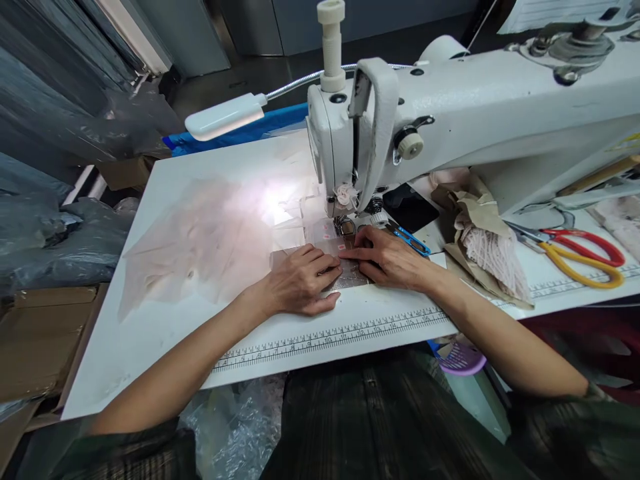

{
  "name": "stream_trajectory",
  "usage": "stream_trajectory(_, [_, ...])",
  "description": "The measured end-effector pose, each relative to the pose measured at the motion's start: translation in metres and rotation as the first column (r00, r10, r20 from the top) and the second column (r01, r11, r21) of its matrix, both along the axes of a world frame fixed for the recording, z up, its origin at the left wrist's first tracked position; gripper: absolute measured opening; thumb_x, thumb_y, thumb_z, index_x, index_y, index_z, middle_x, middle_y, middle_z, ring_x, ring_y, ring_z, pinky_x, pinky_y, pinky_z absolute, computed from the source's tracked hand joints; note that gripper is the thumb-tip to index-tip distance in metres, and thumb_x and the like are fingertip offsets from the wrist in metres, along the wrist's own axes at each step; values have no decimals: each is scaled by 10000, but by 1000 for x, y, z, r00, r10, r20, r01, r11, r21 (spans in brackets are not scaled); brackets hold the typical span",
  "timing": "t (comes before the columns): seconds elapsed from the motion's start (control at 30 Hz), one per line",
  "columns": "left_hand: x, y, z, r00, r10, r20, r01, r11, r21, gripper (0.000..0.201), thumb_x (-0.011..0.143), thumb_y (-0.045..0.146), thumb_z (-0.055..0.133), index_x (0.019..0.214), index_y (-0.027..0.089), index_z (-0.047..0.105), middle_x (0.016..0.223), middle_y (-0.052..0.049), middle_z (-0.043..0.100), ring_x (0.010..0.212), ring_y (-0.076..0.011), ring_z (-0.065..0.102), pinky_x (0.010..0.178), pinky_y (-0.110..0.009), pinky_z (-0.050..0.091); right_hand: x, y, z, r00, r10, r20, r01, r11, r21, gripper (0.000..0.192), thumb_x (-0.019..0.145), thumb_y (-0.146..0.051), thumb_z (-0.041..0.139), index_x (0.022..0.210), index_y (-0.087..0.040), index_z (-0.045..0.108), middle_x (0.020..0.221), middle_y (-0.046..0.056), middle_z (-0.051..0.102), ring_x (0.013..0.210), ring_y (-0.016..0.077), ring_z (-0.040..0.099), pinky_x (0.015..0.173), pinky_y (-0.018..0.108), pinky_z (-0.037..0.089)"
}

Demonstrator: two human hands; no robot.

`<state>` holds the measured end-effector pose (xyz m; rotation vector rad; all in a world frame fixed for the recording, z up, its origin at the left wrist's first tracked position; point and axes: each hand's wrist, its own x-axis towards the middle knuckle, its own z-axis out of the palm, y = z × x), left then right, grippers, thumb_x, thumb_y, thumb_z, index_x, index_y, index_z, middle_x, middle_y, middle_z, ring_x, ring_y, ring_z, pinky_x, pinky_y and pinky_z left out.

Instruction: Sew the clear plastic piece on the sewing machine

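Note:
A white sewing machine (340,140) stands over a metal bed plate (287,257), with sheer pale pink fabric (315,230) under its needle area. My left hand (305,280) lies over the plate just left of the needle, fingers lightly bent against the cloth and thumb apart. To the right, my right hand (387,257) rests by the presser foot (345,225). Its index finger stretches left onto the fabric and the other fingers are spread. Blue thread snips (410,240) lie just behind that hand. Both hands partly hide the cloth beneath them.
A large sheer pink piece (200,233) spreads over the left of the white table (135,360). A lit lamp (227,117) hangs above. At right lie brown paper with ruffled trim (490,253) and scissors with red and yellow handles (583,263). A ruler strip (330,337) lines the front edge.

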<state>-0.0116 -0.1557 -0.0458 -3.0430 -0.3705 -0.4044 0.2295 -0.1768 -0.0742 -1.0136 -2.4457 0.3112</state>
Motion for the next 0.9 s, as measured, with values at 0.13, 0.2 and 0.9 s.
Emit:
stream_trajectory(0.13, [1,5,4,999,-11,-51,11,1000,-14,352,884,383,515,1045,113,675,970,-99,677,816,-216,593,757,-362,479,-2,0,1,999,-23,36,24,1000,-12,396,883,-173,514,1254,-218,644,1074,114,547,931,239,550,840,412,497])
stream_trajectory(0.2, [2,8,4,999,-3,-54,2,1000,-13,356,883,387,510,1046,116,674,974,-100,671,825,-220,592,763,-363,472,-3,-1,2,997,-43,59,45,999,-18,381,890,-177,508,1242,-205,651,1073,119,548,924,241,556,841,414,496])
stream_trajectory(0.9, [-2,21,-4,995,85,-54,-85,996,9,444,904,447,472,1130,96,624,1192,-155,617,933,-262,578,845,-421,433,-9,-2,9,977,-149,155,159,986,-55,385,962,-244,451,1315,-190,594,1083,149,558,911,260,597,815,391,505])
